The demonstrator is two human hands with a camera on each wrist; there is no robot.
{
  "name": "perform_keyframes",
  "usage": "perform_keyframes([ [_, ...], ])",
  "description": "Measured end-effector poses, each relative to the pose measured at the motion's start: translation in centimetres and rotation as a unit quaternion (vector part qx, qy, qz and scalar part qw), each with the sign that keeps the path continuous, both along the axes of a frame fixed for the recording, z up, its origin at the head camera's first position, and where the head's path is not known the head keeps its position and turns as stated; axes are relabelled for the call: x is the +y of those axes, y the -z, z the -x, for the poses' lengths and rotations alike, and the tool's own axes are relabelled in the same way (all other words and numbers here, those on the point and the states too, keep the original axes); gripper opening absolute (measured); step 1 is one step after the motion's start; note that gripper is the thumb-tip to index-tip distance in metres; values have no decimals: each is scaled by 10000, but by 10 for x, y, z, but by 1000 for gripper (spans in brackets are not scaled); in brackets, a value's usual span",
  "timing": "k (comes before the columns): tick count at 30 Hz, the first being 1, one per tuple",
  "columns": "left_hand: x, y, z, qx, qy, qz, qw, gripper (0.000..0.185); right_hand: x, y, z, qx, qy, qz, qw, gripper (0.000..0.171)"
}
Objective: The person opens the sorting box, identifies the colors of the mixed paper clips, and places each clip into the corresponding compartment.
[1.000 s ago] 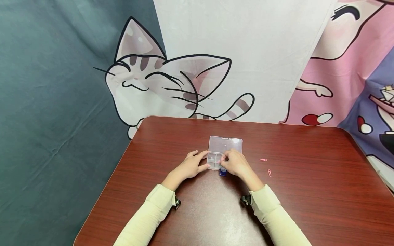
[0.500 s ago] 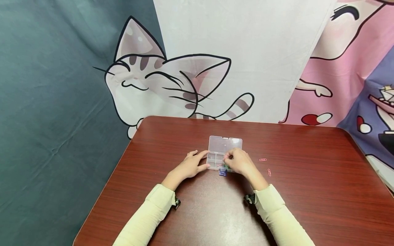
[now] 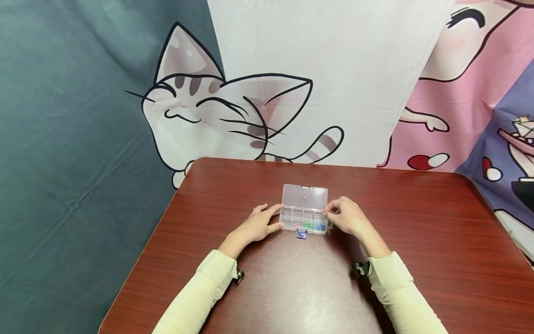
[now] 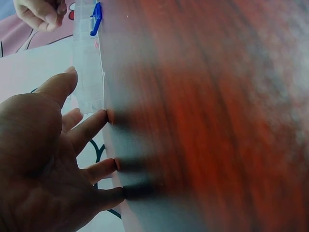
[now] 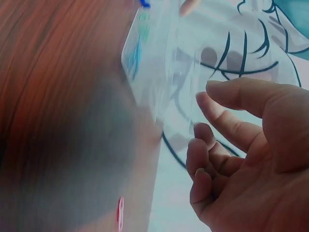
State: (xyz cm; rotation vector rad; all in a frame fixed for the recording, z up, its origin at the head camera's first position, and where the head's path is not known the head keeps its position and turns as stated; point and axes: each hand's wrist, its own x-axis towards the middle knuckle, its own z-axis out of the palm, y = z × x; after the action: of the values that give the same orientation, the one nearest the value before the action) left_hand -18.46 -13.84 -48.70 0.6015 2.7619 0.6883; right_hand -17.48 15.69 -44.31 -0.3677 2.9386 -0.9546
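Observation:
A clear plastic compartment box [image 3: 291, 212] stands on the table with its lid [image 3: 305, 197] raised at the back and a blue latch [image 3: 301, 233] hanging at its front. Along the front row lie a pink paper clip [image 3: 297, 225], green clips [image 3: 308, 226] and blue clips [image 3: 320, 227]. My left hand [image 3: 261, 223] touches the box's left side with thumb and index finger spread; its other fingertips rest on the table in the left wrist view. By the right edge is my right hand [image 3: 347, 216], thumb and index finger slightly apart with nothing between them in the right wrist view.
Another pink paper clip [image 5: 120, 215] lies on the wooden table [image 3: 267, 287], seen in the right wrist view; the right arm hides that spot in the head view. A cloth printed with a cartoon cat [image 3: 208, 120] hangs behind the table.
My right hand has let go of a pink paper clip in the front row and moved right, off the box to its right edge, uncovering the green and blue clips. My left hand has stayed put.

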Motion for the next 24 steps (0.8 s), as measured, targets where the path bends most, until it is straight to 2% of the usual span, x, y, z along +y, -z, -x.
perform_keyframes([
  [9, 0, 0, 0, -26, 20, -9, 10000, 61, 34, -1, -2, 16, 179, -109, 9998, 4],
  [24, 0, -1, -1, -115, -27, -12, 9999, 61, 69, 5, -3, 128, 85, -316, 9994, 15],
])
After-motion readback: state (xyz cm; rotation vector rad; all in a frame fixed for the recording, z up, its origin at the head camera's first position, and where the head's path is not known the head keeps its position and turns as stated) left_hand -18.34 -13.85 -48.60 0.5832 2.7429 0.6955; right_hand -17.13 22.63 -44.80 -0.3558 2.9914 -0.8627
